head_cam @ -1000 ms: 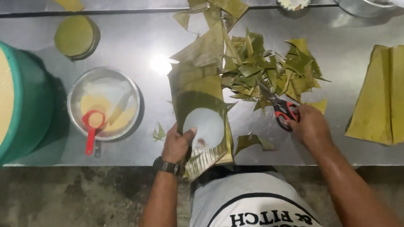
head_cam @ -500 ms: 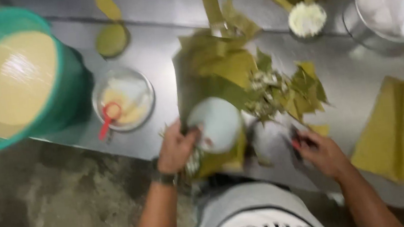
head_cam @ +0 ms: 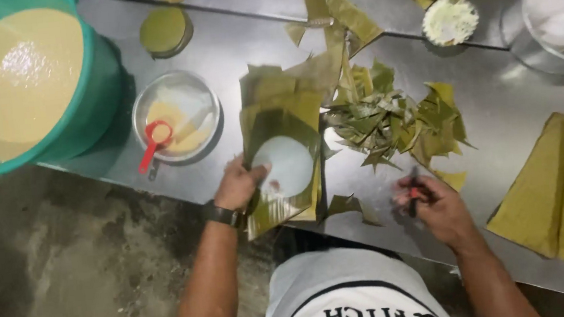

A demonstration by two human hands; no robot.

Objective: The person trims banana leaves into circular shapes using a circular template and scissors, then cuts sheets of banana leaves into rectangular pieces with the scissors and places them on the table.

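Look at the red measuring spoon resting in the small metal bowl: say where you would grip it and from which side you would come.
Grip the red measuring spoon by its long handle, whose free end sticks out over the rim of the small metal bowl toward the table's near edge. Come from that near side, since the scoop end lies in the yellow mixture. The left hand is the closer of the two hands.
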